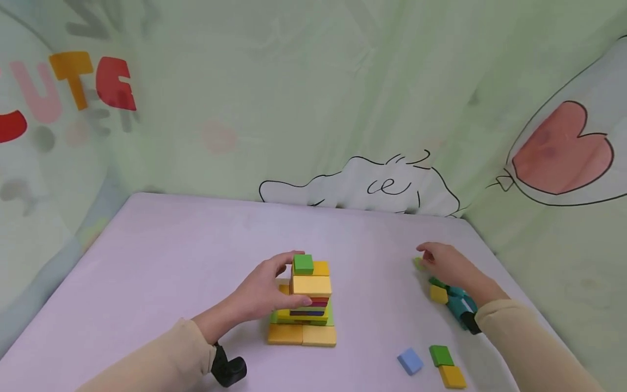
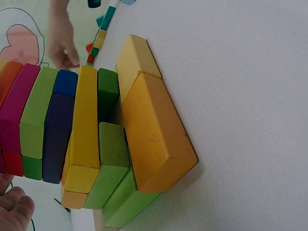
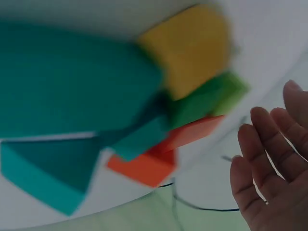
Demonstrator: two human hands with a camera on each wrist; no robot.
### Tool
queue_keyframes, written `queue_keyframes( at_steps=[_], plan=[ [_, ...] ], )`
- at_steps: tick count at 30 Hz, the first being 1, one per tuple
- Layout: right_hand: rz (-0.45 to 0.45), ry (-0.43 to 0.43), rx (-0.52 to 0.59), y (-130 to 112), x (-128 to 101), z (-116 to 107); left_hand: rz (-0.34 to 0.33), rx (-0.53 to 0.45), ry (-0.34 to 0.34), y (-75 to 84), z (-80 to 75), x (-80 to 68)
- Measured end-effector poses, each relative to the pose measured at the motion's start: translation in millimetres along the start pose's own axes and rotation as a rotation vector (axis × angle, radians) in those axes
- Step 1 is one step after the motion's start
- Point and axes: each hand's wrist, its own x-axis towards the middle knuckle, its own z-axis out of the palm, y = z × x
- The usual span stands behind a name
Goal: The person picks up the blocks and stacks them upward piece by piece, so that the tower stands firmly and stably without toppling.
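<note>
Nearest, a loose orange block [image 1: 453,377] is sitting toward the right edge of the desk [image 1: 196,245]. Mid-desk, the left hand [image 1: 266,288] is gripping the block tower [image 1: 312,286]; go light, squeezing could be shifting layers. By the far right corner, the right hand [image 1: 443,262] is hovering around a lime block [image 1: 418,263], fingers loose, holding nothing.

Both arms [image 1: 215,318] reach forward, beige sleeves [image 1: 159,354] ending near the wrists [image 1: 485,289]. The left hand [image 1: 259,289] curves in a grip, thumb [image 1: 296,301] apart from its other fingers [image 1: 286,259]. Well apart, the right hand [image 1: 447,264] has its fingers [image 3: 257,155] loosely bent.
</note>
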Motion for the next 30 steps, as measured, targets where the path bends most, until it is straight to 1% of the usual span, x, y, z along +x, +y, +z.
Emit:
queue_keyframes(
  at_steps=[2,4,7,9,11,13,18,21,25,28,30],
  plan=[
    [0.011,-0.005,-0.051,14.9,0.7,5.9,-0.009,-0.002,0.002,-0.7,-0.7,-1.4],
    [0.004,-0.007,-0.108,23.3,2.5,9.4,-0.017,-0.006,0.006,-1.2,-1.3,-2.9],
    [-0.021,0.000,-0.173,28.7,7.0,12.4,-0.027,-0.010,0.010,-1.8,-1.5,-3.9],
    [-0.028,0.000,-0.192,29.4,9.7,13.2,-0.026,-0.012,0.010,-2.0,-1.4,-4.1],
    [-0.018,-0.009,-0.167,28.3,11.7,13.4,-0.021,-0.015,0.007,-2.2,-1.2,-3.9],
    [-0.003,-0.025,-0.107,24.2,12.3,13.4,-0.012,-0.020,0.001,-2.1,-1.0,-3.3],
    [0.011,-0.078,0.058,2.8,7.9,14.7,0.001,-0.016,-0.006,-0.4,-0.7,-1.2],
    [0.015,-0.095,0.105,-11.1,3.7,17.7,0.003,-0.015,-0.010,0.4,-1.3,-0.7],
    [0.030,-0.096,0.079,-20.8,-1.5,20.3,0.008,-0.020,-0.015,1.1,-1.9,-0.5],
    [0.039,-0.089,0.046,-21.6,-2.3,22.2,0.005,-0.022,-0.014,0.8,-1.7,-0.9],
    [0.055,-0.089,0.043,-21.1,-2.6,22.9,0.004,-0.022,-0.015,0.2,-0.7,-0.4]
  ],
)
